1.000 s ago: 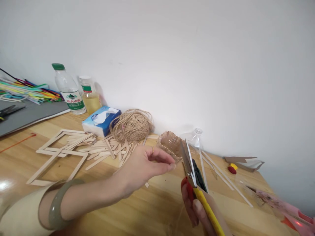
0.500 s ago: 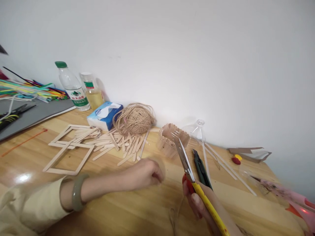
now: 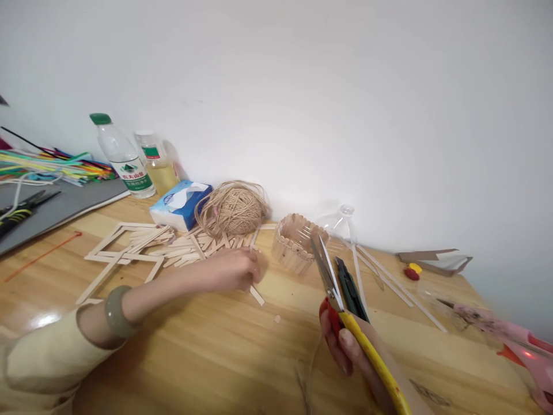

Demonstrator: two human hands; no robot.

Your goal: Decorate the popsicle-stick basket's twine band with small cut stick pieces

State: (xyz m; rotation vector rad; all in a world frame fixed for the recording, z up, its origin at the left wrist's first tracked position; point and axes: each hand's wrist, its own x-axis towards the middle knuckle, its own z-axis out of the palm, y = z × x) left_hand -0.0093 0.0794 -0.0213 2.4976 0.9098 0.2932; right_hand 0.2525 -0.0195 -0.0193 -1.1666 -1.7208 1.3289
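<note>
My right hand [image 3: 345, 346] grips a pair of scissors [image 3: 330, 282] with red and yellow handles, blades slightly apart and pointing up toward the wall. My left hand [image 3: 237, 268] is over the front of a pile of wooden craft sticks [image 3: 185, 248], fingers curled and a little blurred; whatever they hold is hidden. One stick piece [image 3: 257, 295] pokes out just below it, and I cannot tell if the fingers touch it. A small wooden chip [image 3: 277, 319] lies closer to me. Behind the scissors stands a cup-like holder made of sticks [image 3: 294, 253].
Twine ball [image 3: 237, 207], tissue pack [image 3: 173, 213], water bottle [image 3: 125, 161] and yellow-liquid bottle [image 3: 159, 170] line the wall. Stick frames [image 3: 101, 282] lie left. A utility knife [image 3: 351, 291], clear bottle top [image 3: 343, 219], white strips [image 3: 401, 288] and pink glue gun [image 3: 496, 328] are right.
My left hand has moved left and away from me, over the stick pile. A stick piece and a small chip now show on the table side nearer me. The scissors stay in my right hand.
</note>
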